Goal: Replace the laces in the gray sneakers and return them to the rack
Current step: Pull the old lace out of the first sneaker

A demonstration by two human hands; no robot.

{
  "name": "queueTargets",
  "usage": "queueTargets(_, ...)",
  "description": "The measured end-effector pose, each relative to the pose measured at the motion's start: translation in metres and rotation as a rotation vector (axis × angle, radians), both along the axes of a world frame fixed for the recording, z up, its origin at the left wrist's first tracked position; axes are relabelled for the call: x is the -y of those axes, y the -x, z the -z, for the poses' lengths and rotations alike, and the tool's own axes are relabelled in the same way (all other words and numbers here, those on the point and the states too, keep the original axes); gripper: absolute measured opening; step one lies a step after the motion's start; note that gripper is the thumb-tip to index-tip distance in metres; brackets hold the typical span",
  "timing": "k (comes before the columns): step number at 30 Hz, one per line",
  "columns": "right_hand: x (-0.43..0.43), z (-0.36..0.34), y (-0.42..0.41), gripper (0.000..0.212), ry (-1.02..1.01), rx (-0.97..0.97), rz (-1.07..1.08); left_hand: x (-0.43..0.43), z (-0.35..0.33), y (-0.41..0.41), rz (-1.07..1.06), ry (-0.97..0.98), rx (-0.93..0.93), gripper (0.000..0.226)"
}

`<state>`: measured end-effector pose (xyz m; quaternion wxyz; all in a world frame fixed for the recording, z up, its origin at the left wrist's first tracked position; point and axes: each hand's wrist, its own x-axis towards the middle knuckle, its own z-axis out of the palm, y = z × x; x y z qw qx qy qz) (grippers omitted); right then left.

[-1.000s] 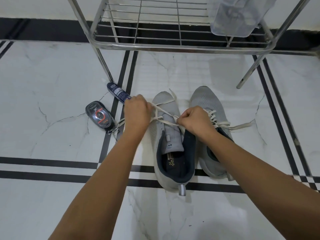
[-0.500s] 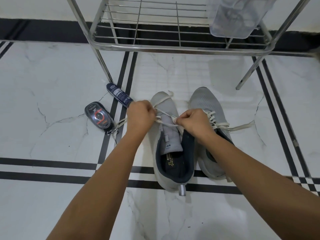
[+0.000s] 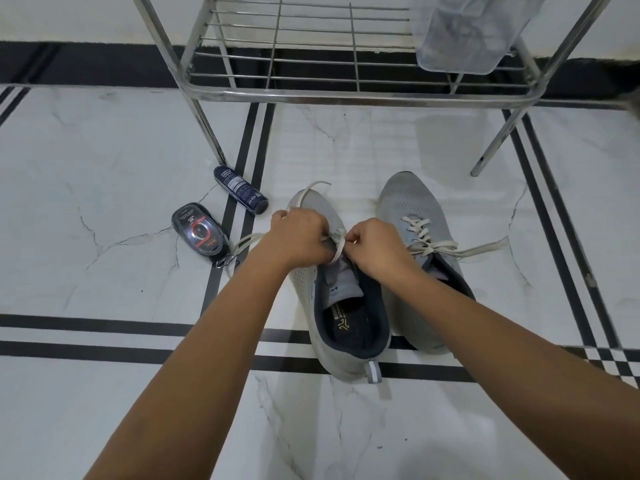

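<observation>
Two gray sneakers stand side by side on the white marble floor, toes pointing away from me. Over the left sneaker (image 3: 349, 327) my left hand (image 3: 299, 237) and my right hand (image 3: 375, 245) are close together, each pinching the off-white lace (image 3: 339, 242) at the throat of the shoe. One lace end loops over the toe, another trails left across the floor. The right sneaker (image 3: 412, 209) is laced, its loose ends lying out to the right. The steel shoe rack (image 3: 346, 95) stands just beyond the sneakers.
A dark spray can (image 3: 240, 189) and a black shoe-polish sponge case (image 3: 201, 233) lie on the floor left of the sneakers. A clear plastic container (image 3: 464, 32) sits on the rack's right side. Rack legs reach the floor at left and right.
Both hands have moved toward each other over the left sneaker, drawing the lace in tighter at its throat. The sneakers have stayed in place.
</observation>
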<state>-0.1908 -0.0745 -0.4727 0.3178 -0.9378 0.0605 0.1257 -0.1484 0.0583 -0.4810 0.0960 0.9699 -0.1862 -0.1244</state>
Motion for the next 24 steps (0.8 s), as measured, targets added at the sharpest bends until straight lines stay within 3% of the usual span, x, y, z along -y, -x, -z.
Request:
queueTargets(3, -0.001, 0.002, 0.002, 0.039, 0.004, 0.019, 0.023, 0.006, 0.004, 0.002, 0.039, -0.136, 0.091, 0.022)
queueTargets(5, 0.002, 0.003, 0.001, 0.037, -0.014, 0.018, 0.057, 0.002, 0.008, 0.002, -0.048, -0.01, 0.132, 0.021)
queueTargets(8, 0.011, 0.005, -0.001, 0.024, -0.037, 0.013, 0.13, -0.028, 0.006, -0.002, -0.542, 0.381, 0.206, 0.021)
queueTargets(10, 0.014, 0.008, -0.002, 0.022, -0.046, 0.019, 0.142, -0.044, 0.008, -0.004, -0.709, 0.441, 0.235, 0.016)
queueTargets(12, 0.012, 0.008, -0.001, 0.02, -0.035, 0.013, 0.122, -0.037, 0.006, 0.0, -0.561, 0.355, 0.152, 0.023)
queueTargets(14, 0.009, 0.007, -0.002, 0.017, -0.019, 0.014, 0.105, -0.018, 0.008, 0.001, -0.3, 0.204, 0.104, 0.047)
queueTargets(17, 0.009, 0.006, -0.003, 0.018, 0.002, 0.02, 0.097, 0.004, 0.007, -0.002, -0.033, -0.052, 0.14, 0.034)
queueTargets(20, 0.01, 0.006, -0.003, 0.018, -0.009, 0.001, 0.1, 0.006, 0.009, -0.005, -0.052, -0.1, 0.122, 0.029)
queueTargets(24, 0.009, 0.002, -0.005, 0.017, -0.019, -0.037, 0.096, 0.001, 0.006, 0.005, -0.254, 0.152, 0.062, 0.04)
